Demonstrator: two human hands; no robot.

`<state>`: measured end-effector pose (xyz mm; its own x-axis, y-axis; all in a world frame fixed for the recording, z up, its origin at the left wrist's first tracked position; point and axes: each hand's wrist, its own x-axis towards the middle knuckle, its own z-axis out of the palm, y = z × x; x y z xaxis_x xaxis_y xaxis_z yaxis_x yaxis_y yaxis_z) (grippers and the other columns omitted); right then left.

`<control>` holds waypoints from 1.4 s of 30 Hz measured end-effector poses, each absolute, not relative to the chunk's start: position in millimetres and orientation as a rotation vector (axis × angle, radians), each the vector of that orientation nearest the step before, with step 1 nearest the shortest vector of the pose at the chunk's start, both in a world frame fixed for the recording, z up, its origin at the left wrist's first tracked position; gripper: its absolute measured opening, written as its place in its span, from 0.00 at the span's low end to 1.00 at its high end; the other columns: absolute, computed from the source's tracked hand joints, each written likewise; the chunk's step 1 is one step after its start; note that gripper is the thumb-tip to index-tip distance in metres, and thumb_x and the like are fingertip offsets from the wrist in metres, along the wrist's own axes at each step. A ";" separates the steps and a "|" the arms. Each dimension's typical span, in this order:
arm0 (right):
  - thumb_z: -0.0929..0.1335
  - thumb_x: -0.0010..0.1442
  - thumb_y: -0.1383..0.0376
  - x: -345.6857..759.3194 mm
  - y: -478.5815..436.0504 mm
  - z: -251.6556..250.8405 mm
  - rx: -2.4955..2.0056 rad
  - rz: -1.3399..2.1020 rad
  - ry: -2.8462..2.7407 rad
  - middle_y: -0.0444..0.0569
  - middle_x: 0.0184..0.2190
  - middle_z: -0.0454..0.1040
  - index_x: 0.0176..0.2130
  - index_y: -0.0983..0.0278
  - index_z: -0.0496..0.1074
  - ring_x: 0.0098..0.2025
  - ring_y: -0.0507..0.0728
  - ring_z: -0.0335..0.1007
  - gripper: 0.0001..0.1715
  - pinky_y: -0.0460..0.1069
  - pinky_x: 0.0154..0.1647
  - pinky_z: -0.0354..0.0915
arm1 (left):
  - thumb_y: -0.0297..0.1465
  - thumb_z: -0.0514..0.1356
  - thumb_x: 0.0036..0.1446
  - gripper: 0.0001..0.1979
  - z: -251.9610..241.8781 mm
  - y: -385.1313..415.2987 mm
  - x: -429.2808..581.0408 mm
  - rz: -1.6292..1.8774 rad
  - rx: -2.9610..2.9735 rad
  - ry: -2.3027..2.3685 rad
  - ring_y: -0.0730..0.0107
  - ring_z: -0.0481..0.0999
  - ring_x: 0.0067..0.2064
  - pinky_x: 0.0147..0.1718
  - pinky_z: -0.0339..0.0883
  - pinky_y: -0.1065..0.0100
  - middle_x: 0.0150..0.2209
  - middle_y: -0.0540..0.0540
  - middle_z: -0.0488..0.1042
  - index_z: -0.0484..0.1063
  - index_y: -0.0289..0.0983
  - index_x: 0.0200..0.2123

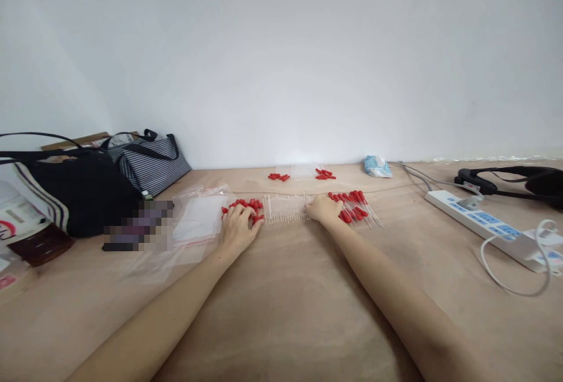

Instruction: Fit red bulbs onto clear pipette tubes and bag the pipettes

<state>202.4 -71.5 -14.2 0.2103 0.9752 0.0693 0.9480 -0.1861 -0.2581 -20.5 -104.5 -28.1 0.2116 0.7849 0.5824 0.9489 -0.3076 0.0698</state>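
My left hand (238, 223) lies on a cluster of small red caps (247, 204), fingers curled over them. My right hand (324, 208) rests at the right end of a row of clear thin tubes (285, 207), fingers bent down onto them. Right of that hand lies a fan of clear droppers with red bulbs (355, 205). Farther back sit two small piles of red caps (280, 176) (325, 174) beside another clear bundle (303, 172).
Clear zip bags (200, 217) lie left of my left hand. A black bag (79, 188) and a striped bag (147, 162) stand at far left. A white power strip (484, 223), cables, a black headset (510, 179) and a tissue pack (377, 166) sit at right.
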 end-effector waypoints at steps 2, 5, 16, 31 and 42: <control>0.60 0.52 0.61 201.6 -71.4 -14.1 -2.233 0.169 -1.830 0.58 0.33 0.74 0.32 0.68 0.72 0.36 0.62 0.70 0.17 0.59 0.43 0.51 | 0.36 0.59 0.48 0.07 -27.2 -105.8 -18.8 -0.752 -2.195 -1.637 0.58 0.66 0.36 0.35 0.57 0.61 0.30 0.45 0.69 0.66 0.38 0.27; 0.59 0.53 0.60 201.7 -73.1 -12.8 -2.207 0.168 -1.853 0.58 0.31 0.74 0.30 0.68 0.72 0.35 0.61 0.70 0.17 0.58 0.43 0.52 | 0.34 0.58 0.49 0.06 -25.6 -106.3 -18.1 -0.726 -2.249 -1.670 0.59 0.68 0.34 0.34 0.57 0.61 0.29 0.46 0.71 0.65 0.38 0.29; 0.54 0.60 0.66 242.6 -130.4 -30.0 -1.410 -0.062 -2.179 0.53 0.31 0.69 0.34 0.67 0.62 0.31 0.55 0.63 0.11 0.50 0.36 0.54 | 0.30 0.50 0.57 0.10 -24.9 -131.1 3.5 -0.977 -2.536 -1.400 0.63 0.66 0.37 0.38 0.62 0.63 0.33 0.44 0.67 0.68 0.36 0.39; 0.56 0.60 0.69 242.8 -156.8 -39.0 -0.988 -0.057 -2.334 0.48 0.29 0.69 0.45 0.64 0.66 0.32 0.53 0.61 0.16 0.52 0.42 0.49 | 0.30 0.50 0.58 0.08 -21.4 -150.1 23.2 -1.066 -2.951 -1.389 0.69 0.71 0.36 0.36 0.64 0.67 0.35 0.49 0.72 0.67 0.38 0.38; 0.58 0.60 0.66 231.1 -163.1 -42.3 -0.897 0.055 -2.298 0.47 0.27 0.69 0.44 0.63 0.67 0.29 0.51 0.62 0.15 0.50 0.39 0.51 | 0.33 0.51 0.57 0.09 -26.9 -150.8 27.1 -1.307 -2.952 -1.412 0.71 0.70 0.32 0.31 0.65 0.70 0.31 0.47 0.72 0.69 0.36 0.35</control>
<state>231.1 -163.1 -42.3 -0.5459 0.6171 0.5668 0.5894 0.7636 -0.2637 27.1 -150.8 -26.9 0.4251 0.7855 0.4497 0.5090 -0.6183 0.5988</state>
